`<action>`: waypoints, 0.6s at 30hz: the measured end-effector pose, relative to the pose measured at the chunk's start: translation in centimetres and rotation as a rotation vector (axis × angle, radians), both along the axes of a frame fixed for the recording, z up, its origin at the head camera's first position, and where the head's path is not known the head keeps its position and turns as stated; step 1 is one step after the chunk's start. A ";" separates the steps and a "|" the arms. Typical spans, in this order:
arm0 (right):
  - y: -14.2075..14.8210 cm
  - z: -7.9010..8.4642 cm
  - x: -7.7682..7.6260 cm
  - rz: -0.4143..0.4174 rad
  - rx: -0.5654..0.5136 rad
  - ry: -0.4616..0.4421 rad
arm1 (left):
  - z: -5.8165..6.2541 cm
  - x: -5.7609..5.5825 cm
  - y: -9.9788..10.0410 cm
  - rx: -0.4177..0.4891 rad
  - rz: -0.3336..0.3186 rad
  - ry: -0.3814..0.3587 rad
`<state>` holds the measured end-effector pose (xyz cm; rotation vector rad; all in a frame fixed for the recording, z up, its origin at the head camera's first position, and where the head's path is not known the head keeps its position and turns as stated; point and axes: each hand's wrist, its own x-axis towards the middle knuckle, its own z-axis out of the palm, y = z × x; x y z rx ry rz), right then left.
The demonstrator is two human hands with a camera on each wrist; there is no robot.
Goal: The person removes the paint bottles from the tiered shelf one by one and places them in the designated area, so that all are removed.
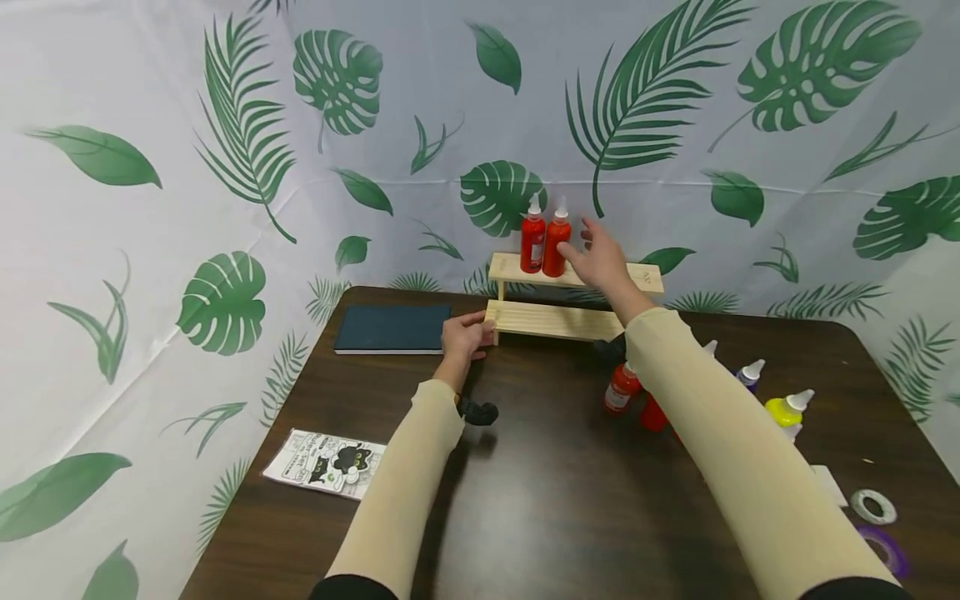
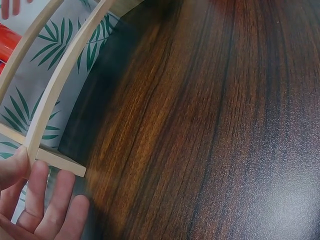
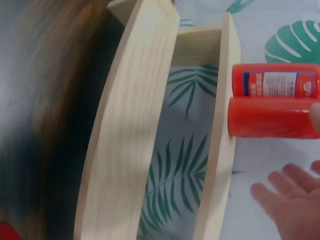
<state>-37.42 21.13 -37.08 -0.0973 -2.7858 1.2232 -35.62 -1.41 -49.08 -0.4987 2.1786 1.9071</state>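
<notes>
A two-tier wooden shelf [image 1: 555, 321] stands at the back of the table. My left hand [image 1: 462, 337] grips the left end of its lower tier, thumb on one side of the board [image 2: 50, 100] and fingers on the other. Two red squeeze bottles with white nozzle caps, a left one [image 1: 532, 242] and a right one [image 1: 556, 248], stand upright side by side on the upper tier, toward its left. Beside the right bottle is my right hand [image 1: 600, 260], its thumb at the bottle [image 3: 272, 117] and its fingers spread away from it.
More red bottles [image 1: 621, 390] stand partly behind my right forearm. Beyond it are a blue-capped bottle [image 1: 748, 375] and a yellow bottle [image 1: 786, 409]. White tape [image 1: 873, 507] and purple tape [image 1: 883, 550] lie at right. A dark book [image 1: 393, 327] and a printed packet [image 1: 326, 462] lie at left.
</notes>
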 end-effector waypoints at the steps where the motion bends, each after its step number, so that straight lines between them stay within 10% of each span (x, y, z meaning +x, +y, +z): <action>1: -0.1 0.0 -0.2 0.005 -0.017 0.014 | 0.0 0.0 0.1 -0.003 0.003 0.003; 12: -2.0 0.2 -0.3 -0.081 -0.070 0.047 | 0.2 0.0 0.1 0.008 0.001 0.006; 18: -1.6 0.9 2.1 -0.105 -0.016 0.081 | -0.1 0.0 0.0 0.008 -0.001 0.012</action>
